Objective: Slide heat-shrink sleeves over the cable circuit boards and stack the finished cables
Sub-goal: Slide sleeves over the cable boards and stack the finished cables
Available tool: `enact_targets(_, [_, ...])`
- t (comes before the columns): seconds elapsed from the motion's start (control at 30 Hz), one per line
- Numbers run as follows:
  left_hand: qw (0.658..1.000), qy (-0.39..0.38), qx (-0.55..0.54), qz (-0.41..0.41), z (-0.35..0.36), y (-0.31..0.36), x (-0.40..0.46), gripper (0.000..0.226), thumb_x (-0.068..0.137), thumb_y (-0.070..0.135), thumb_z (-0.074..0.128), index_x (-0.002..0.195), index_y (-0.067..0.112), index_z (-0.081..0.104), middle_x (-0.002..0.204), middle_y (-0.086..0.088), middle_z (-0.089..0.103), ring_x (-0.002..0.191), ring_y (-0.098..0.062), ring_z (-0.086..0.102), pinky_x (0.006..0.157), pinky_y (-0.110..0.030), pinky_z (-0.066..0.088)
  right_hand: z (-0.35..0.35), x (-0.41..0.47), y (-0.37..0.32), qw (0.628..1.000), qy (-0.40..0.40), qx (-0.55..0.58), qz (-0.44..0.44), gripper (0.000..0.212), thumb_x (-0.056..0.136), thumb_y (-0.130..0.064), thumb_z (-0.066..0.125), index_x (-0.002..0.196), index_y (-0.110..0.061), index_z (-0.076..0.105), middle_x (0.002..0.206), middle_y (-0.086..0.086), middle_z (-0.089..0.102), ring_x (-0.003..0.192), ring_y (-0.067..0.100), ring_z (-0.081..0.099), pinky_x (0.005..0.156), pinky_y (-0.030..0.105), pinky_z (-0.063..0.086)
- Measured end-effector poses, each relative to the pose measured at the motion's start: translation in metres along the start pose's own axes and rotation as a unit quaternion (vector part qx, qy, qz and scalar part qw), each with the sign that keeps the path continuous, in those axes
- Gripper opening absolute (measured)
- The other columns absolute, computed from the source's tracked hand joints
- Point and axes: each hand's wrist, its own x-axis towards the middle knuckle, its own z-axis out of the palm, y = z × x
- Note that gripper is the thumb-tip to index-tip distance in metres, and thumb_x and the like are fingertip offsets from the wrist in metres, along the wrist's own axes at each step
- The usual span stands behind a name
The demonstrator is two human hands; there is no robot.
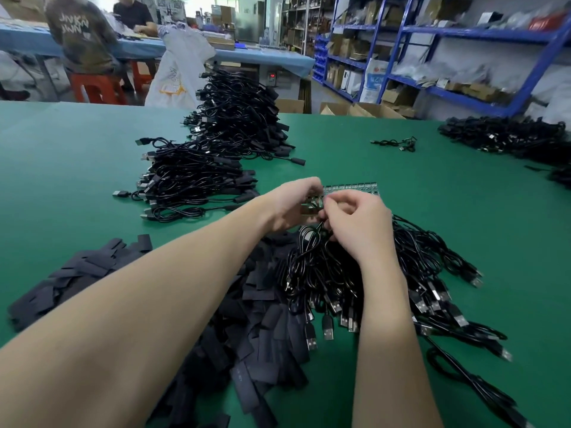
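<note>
Snapping one board off the strip

Working at mid-counter, both hands meet over a green board strip (352, 189) that lies flat on the green counter (370, 350). The left hand (290, 205) has its fingers curled round the strip's near end, where a small board (312, 205) with wires sits. The right hand (355, 223) pinches at that same spot, with a cable (309, 239) looping down from its fingers into the heap of unsleeved cables (386, 282). Just what the fingertips hold is too hidden to say.

It looks like one board is being freed before sleeving. To do it well, I'd hold the strip steady with the left and bend at the score line only, keeping strain off the soldered wires. Pulling by the cable risks tearing a joint.

Sleeves (247, 319) lie piled under the left forearm, close to reach. Finished cables (191, 177) stack up at the left, with a taller stack (241, 112) behind; plugs there point one way, worth matching.
</note>
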Motion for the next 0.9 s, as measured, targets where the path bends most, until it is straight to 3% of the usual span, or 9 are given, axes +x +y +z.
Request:
enact_targets(0.13, [0.999,-0.015,0.017,0.036,0.007,-0.001,0.009,0.02,0.099,0.016,0.064,0.117,0.008,0.066,0.104,-0.011,0.068,0.097,-0.024,0.061,0.098,-0.039,0.053,-0.003,0.003,0.01,0.999,0.042,-0.026,-0.001,0.012,0.09,-0.024,0.065,0.082,-0.024,0.073,0.066,-0.011,0.07,0.063,-0.001,0.065,0.067,0.015,0.049])
enact_targets(0.23, [0.999,-0.023,0.005,0.046,0.007,-0.006,0.01,0.021,0.101,0.013,0.059,0.122,0.01,0.064,0.106,-0.009,0.068,0.091,-0.018,0.065,0.082,-0.027,0.056,-0.007,0.003,0.008,0.997,0.074,-0.034,0.003,0.009,0.09,-0.022,0.064,0.086,-0.024,0.072,0.064,-0.014,0.068,0.054,-0.004,0.062,0.055,0.003,0.04])
enact_targets(0.37, [0.998,-0.036,-0.009,0.044,0.001,-0.014,0.008,0.023,0.102,0.013,0.054,0.123,0.013,0.065,0.116,-0.01,0.068,0.098,-0.022,0.062,0.087,-0.032,0.052,-0.016,0.002,0.005,0.988,0.152,-0.021,-0.01,0.017,0.094,-0.015,0.058,0.103,-0.021,0.071,0.093,-0.008,0.073,0.075,0.013,0.071,0.073,0.028,0.058])
enact_targets(0.5, [0.996,-0.053,-0.057,0.039,-0.003,-0.017,0.006,0.031,0.1,0.011,0.052,0.129,0.009,0.061,0.139,-0.017,0.06,0.115,-0.026,0.057,0.103,-0.041,0.051,-0.017,0.004,0.011,0.973,0.16,-0.168,0.006,0.042,0.098,-0.031,0.057,0.139,-0.021,0.055,0.133,-0.002,0.061,0.126,0.022,0.047,0.095,0.032,0.04])
enact_targets(0.63, [0.996,-0.065,-0.05,0.047,-0.004,-0.016,0.003,0.025,0.097,0.014,0.053,0.118,0.014,0.066,0.138,-0.014,0.062,0.127,-0.031,0.058,0.114,-0.049,0.042,-0.022,0.007,0.014,0.973,0.16,-0.166,0.027,0.061,0.098,-0.045,0.056,0.15,-0.017,0.04,0.146,0.003,0.053,0.136,0.024,0.042,0.112,0.046,0.037])
enact_targets(0.7, [0.995,-0.08,-0.041,0.044,-0.005,-0.017,0.0,0.029,0.098,0.028,0.056,0.122,0.014,0.064,0.14,-0.018,0.06,0.118,-0.031,0.063,0.106,-0.045,0.049,-0.025,0.008,0.017,0.977,0.148,-0.15,0.042,0.055,0.098,-0.047,0.058,0.144,-0.019,0.048,0.137,0.003,0.06,0.126,0.025,0.052,0.107,0.044,0.042])
enact_targets(0.83, [0.99,-0.088,-0.108,-0.012,-0.004,-0.019,-0.006,0.089,0.087,0.073,0.051,0.154,0.017,0.032,0.146,-0.024,0.051,0.093,-0.024,0.076,0.07,-0.036,0.063,-0.033,0.007,0.017,0.974,0.204,-0.094,0.018,0.026,0.094,-0.04,0.067,0.116,-0.026,0.062,0.108,-0.009,0.067,0.093,0.017,0.062,0.075,0.028,0.04])
enact_targets(0.87, [0.992,-0.068,-0.105,-0.016,-0.004,-0.021,-0.005,0.097,0.086,0.08,0.045,0.157,0.018,0.024,0.157,-0.01,0.024,0.075,-0.017,0.077,0.055,-0.028,0.06,-0.034,0.007,0.013,0.973,0.219,-0.079,-0.006,0.02,0.093,-0.038,0.069,0.109,-0.029,0.062,0.099,-0.016,0.063,0.09,0.016,0.063,0.073,0.028,0.041])
enact_targets(0.9, [0.992,-0.053,-0.108,-0.023,-0.005,-0.023,-0.004,0.102,0.085,0.085,0.039,0.158,0.014,0.023,0.147,-0.022,0.05,0.062,-0.012,0.074,0.045,-0.023,0.053,-0.036,0.007,0.009,0.971,0.229,-0.063,-0.033,0.016,0.092,-0.037,0.07,0.104,-0.032,0.061,0.091,-0.022,0.059,0.087,0.015,0.064,0.072,0.028,0.043])
